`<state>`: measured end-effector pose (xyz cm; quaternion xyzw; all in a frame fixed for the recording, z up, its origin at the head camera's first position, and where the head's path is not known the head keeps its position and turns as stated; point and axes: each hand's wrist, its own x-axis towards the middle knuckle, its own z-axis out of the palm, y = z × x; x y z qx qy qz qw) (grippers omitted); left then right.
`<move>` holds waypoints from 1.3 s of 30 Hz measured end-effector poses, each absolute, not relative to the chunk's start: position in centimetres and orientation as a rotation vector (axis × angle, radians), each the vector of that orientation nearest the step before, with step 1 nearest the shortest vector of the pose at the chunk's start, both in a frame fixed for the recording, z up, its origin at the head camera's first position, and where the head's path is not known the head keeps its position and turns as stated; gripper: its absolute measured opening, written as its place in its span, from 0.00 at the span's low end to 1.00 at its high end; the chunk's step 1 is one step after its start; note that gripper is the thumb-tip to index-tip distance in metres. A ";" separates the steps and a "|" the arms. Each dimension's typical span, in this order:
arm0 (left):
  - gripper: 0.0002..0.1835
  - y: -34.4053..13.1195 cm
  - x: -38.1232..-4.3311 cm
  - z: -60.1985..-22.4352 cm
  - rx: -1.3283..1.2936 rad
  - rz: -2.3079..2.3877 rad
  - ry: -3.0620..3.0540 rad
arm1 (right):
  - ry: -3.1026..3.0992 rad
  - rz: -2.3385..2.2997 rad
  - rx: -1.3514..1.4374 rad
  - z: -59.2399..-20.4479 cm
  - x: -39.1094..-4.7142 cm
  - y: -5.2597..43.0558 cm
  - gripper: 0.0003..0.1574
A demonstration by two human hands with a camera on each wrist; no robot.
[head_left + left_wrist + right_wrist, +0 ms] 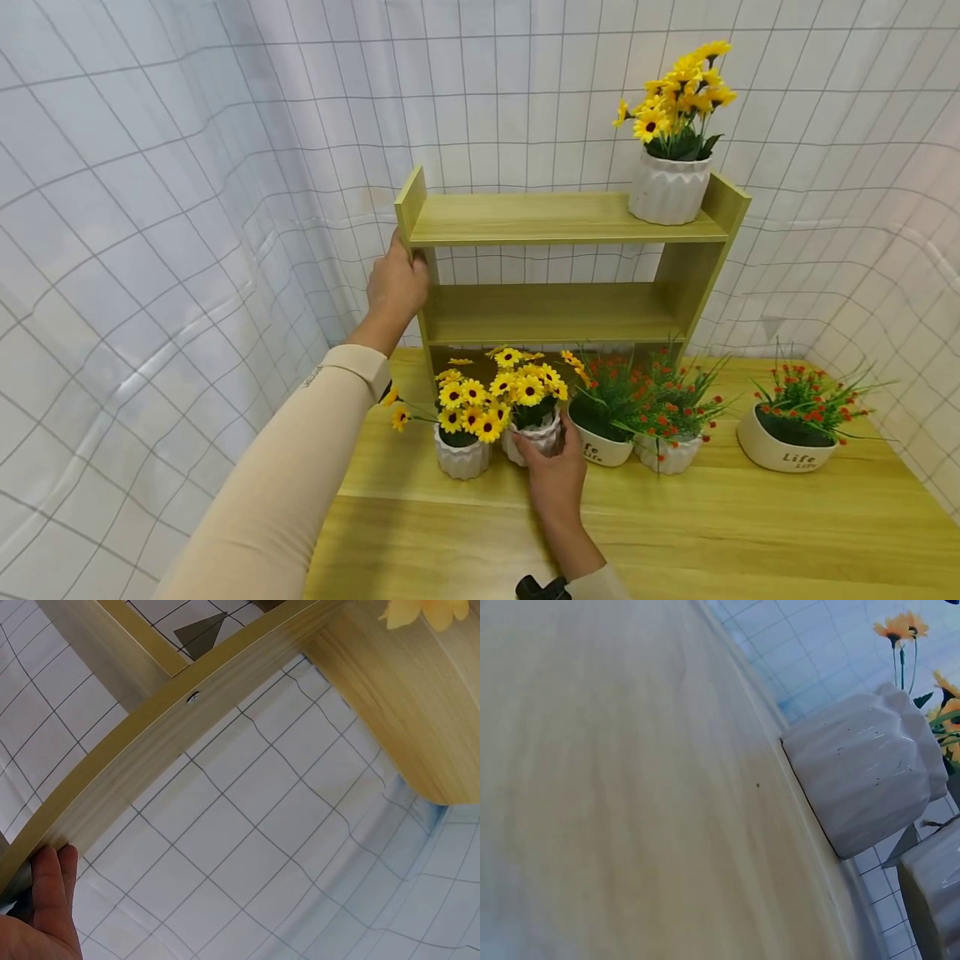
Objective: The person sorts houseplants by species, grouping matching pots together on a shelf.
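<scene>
My left hand [397, 283] grips the left side panel of a wooden shelf [555, 312] just below its top board. In the left wrist view, fingers [49, 889] lie against that panel's outer face. Low in front of the shelf, my right hand [558, 483] holds a white fluted pot of yellow flowers [528, 392], thumb on the near left side and fingers around the right. The right wrist view shows the base of this pot [941, 881], with the hand itself out of sight. A matching flower pot [461, 458] stands just left of it on the table.
Another yellow-flowered pot [670, 192] sits at the top board's right end. Right of my right hand stand a white "Life" planter [600, 446] and a fluted pot with red flowers [667, 454]. A second "Life" planter [787, 442] is farther right. Grid-patterned curtain [300, 150] surrounds the table [712, 533].
</scene>
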<state>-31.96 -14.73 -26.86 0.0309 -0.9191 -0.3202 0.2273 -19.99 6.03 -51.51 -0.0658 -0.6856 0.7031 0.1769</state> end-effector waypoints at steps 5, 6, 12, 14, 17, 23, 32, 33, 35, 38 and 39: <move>0.23 -14.8 -31.9 -26.7 0.081 -0.883 -2.526 | -1.966 1.962 -0.206 -50.4 -19.2 6.4 0.57; 0.23 -14.8 -31.8 -26.7 0.082 -0.881 -2.525 | -1.965 1.959 -0.204 -50.2 -19.1 6.5 0.57; 0.25 -15.0 -31.7 -26.6 0.076 -0.874 -2.529 | -1.937 1.963 -0.167 -48.6 -18.5 7.1 0.55; 0.25 -15.1 -31.7 -26.6 0.072 -0.877 -2.525 | -1.932 1.952 -0.157 -47.9 -18.3 7.3 0.54; 0.25 -15.2 -31.7 -26.6 0.072 -0.877 -2.521 | -1.920 1.929 -0.142 -46.7 -18.0 7.5 0.54; 0.24 -15.2 -31.7 -26.6 0.071 -0.883 -2.520 | -1.867 1.890 -0.066 -44.3 -17.7 7.9 0.53; 0.25 -15.1 -31.6 -26.6 0.067 -0.871 -2.529 | -1.795 1.837 0.031 -40.3 -18.1 9.0 0.50; 0.25 -15.1 -31.6 -26.5 0.068 -0.869 -2.530 | -1.784 1.835 0.037 -39.8 -18.1 9.2 0.49; 0.25 -15.0 -31.6 -26.5 0.068 -0.869 -2.535 | -1.759 1.829 0.053 -39.0 -18.4 9.6 0.48; 0.25 -15.0 -31.5 -26.6 0.070 -0.874 -2.539 | -1.725 1.824 0.069 -37.7 -18.8 10.0 0.47; 0.24 -15.0 -31.5 -26.7 0.071 -0.874 -2.540 | -1.717 1.824 0.071 -37.3 -19.0 10.2 0.47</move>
